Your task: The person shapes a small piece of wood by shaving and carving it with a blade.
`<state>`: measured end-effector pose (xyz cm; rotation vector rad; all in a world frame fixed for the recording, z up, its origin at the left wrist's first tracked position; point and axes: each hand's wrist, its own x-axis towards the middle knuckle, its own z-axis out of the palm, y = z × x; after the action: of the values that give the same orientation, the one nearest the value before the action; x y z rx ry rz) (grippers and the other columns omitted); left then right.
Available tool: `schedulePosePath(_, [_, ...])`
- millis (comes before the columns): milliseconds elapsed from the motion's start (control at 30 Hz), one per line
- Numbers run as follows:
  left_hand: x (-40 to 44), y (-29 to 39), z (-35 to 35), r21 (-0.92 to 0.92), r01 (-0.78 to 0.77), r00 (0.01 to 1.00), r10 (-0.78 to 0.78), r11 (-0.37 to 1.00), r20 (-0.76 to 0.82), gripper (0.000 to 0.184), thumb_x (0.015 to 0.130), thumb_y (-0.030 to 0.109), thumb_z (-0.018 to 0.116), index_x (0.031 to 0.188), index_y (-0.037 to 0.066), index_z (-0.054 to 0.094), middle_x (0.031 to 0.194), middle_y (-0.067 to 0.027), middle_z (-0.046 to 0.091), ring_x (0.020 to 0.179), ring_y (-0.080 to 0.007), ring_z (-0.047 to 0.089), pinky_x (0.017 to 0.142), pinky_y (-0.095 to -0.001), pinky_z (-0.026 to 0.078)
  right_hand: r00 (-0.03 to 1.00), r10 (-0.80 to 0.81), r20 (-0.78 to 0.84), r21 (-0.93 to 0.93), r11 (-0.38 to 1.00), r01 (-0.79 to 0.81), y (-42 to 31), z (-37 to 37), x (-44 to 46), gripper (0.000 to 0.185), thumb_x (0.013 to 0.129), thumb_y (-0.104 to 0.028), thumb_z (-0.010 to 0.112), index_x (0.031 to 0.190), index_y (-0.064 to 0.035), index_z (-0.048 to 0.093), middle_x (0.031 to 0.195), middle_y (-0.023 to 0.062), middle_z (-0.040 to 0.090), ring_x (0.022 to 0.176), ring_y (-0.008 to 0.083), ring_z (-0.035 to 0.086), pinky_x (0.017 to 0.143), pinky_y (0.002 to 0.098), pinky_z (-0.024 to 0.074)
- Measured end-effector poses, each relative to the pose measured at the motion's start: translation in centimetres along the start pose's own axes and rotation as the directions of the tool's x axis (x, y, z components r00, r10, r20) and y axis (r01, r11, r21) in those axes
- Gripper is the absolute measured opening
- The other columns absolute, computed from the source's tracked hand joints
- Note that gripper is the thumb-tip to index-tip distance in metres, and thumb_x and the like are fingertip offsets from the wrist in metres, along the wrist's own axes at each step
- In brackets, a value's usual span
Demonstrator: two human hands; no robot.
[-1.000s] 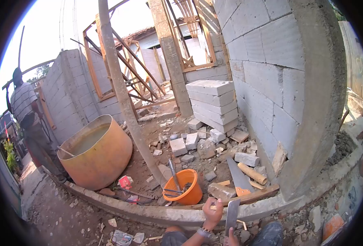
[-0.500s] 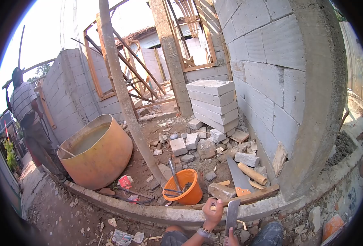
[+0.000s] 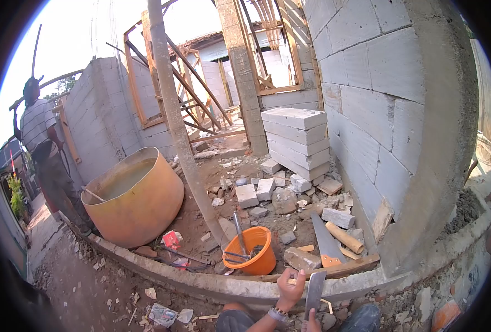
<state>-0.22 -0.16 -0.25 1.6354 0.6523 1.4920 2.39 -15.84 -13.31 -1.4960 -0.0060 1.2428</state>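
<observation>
My left hand, with a band at the wrist, is closed in a pinch around a small pale piece of wood. Low in the view, my right hand grips a broad-bladed knife; its handle is mostly hidden and the grey blade points up, beside the left fingers. Just beyond the hands lie a wooden plank and a worn block. A handsaw with an orange handle rests near a bamboo piece. An orange bucket holding tools stands to the left.
A low concrete edge curves across in front of me. Behind it are a slanting pole, a large tub of liquid, stacked light blocks and rubble. A block wall rises on the right. Another person stands far left.
The view has shifted slightly, so the scene sits a little to the right. Both hands keep nearly the same place and grip.
</observation>
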Motion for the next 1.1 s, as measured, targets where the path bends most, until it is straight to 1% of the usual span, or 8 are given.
schedulePosePath(267, [0.6, 1.1, 0.4, 0.028, -0.028, 0.999, 0.029, 0.999, -0.030, 0.028, 0.090, 0.013, 0.070, 0.072, 0.007, 0.049, 0.060, 0.0016, 0.051, 0.055, -0.0056, 0.046, 0.051, -0.0248, 0.038, 0.999, -0.003, 0.043, -0.018, 1.000, 0.004, 0.3, -0.2, 0.8, 0.062, 0.088, -0.077, 0.044, 0.084, -0.0160, 0.055, 0.055, -0.0051, 0.036, 0.045, 0.0102, 0.036, 0.042, 0.0258, 0.0296])
schedulePosePath(467, [0.5, 1.0, 0.5, 0.049, -0.044, 0.998, 0.046, 0.998, -0.050, 0.028, 0.091, 0.014, 0.068, 0.072, 0.006, 0.050, 0.059, 0.0010, 0.052, 0.055, -0.0065, 0.047, 0.051, -0.0258, 0.039, 0.999, 0.000, 0.052, -0.022, 1.000, 0.002, 0.3, -0.2, 1.1, 0.061, 0.089, -0.077, 0.044, 0.082, -0.0165, 0.054, 0.054, -0.0051, 0.035, 0.044, 0.0103, 0.035, 0.041, 0.0260, 0.0286])
schedulePosePath(567, [0.4, 1.4, 0.6, 0.015, -0.013, 0.998, 0.013, 1.000, -0.068, 0.028, 0.090, 0.015, 0.069, 0.073, 0.004, 0.050, 0.058, -0.0060, 0.049, 0.052, -0.0140, 0.046, 0.050, -0.0309, 0.040, 0.999, -0.002, 0.053, -0.016, 1.000, 0.003, 0.6, -0.3, 1.3, 0.061, 0.089, -0.076, 0.044, 0.081, -0.0167, 0.054, 0.054, -0.0051, 0.035, 0.044, 0.0103, 0.034, 0.041, 0.0261, 0.0280])
schedulePosePath(667, [0.4, 1.6, 0.5, 0.047, -0.035, 0.997, 0.038, 0.998, -0.064, 0.028, 0.091, 0.016, 0.069, 0.074, 0.004, 0.051, 0.059, -0.0074, 0.050, 0.052, -0.0151, 0.047, 0.051, -0.0315, 0.041, 0.998, -0.001, 0.057, -0.012, 1.000, 0.002, 1.0, -0.2, 1.6, 0.061, 0.089, -0.076, 0.045, 0.080, -0.0169, 0.053, 0.053, -0.0051, 0.035, 0.043, 0.0103, 0.034, 0.040, 0.0263, 0.0275])
schedulePosePath(767, [0.4, 2.1, 0.5, 0.029, -0.017, 0.999, 0.018, 0.999, -0.049, 0.028, 0.091, 0.017, 0.069, 0.075, 0.003, 0.051, 0.060, -0.0075, 0.051, 0.053, -0.0155, 0.048, 0.052, -0.0315, 0.042, 0.998, -0.002, 0.061, -0.007, 1.000, 0.002, 1.1, -0.2, 1.7, 0.060, 0.089, -0.076, 0.045, 0.079, -0.0171, 0.053, 0.053, -0.0051, 0.035, 0.042, 0.0104, 0.033, 0.040, 0.0264, 0.0270])
schedulePosePath(867, [0.3, 2.1, 0.4, 0.040, -0.029, 0.998, 0.031, 0.999, -0.050, 0.027, 0.091, 0.017, 0.070, 0.075, 0.004, 0.051, 0.060, -0.0072, 0.051, 0.053, -0.0152, 0.048, 0.052, -0.0312, 0.042, 0.998, -0.004, 0.063, -0.004, 1.000, 0.004, 1.1, -0.2, 1.8, 0.060, 0.089, -0.076, 0.045, 0.077, -0.0173, 0.052, 0.053, -0.0051, 0.034, 0.042, 0.0104, 0.033, 0.039, 0.0265, 0.0264])
schedulePosePath(967, [0.3, 2.4, 0.5, 0.054, -0.061, 0.997, 0.064, 0.997, -0.048, 0.028, 0.091, 0.016, 0.069, 0.074, 0.007, 0.049, 0.060, -0.0002, 0.050, 0.056, -0.0083, 0.045, 0.052, -0.0272, 0.038, 0.998, -0.003, 0.068, 0.002, 1.000, 0.002, 1.3, -0.2, 1.9, 0.060, 0.089, -0.076, 0.045, 0.076, -0.0175, 0.052, 0.052, -0.0051, 0.034, 0.041, 0.0104, 0.032, 0.039, 0.0266, 0.0259])
schedulePosePath(1100, [0.3, 2.8, 0.4, 0.067, -0.054, 0.997, 0.057, 0.996, -0.044, 0.028, 0.090, 0.015, 0.070, 0.073, 0.007, 0.049, 0.061, 0.0000, 0.050, 0.056, -0.0085, 0.044, 0.052, -0.0270, 0.038, 0.997, -0.005, 0.072, 0.007, 1.000, 0.005, 1.3, -0.2, 1.9, 0.060, 0.089, -0.075, 0.045, 0.075, -0.0178, 0.051, 0.052, -0.0051, 0.034, 0.040, 0.0105, 0.032, 0.038, 0.0267, 0.0252])
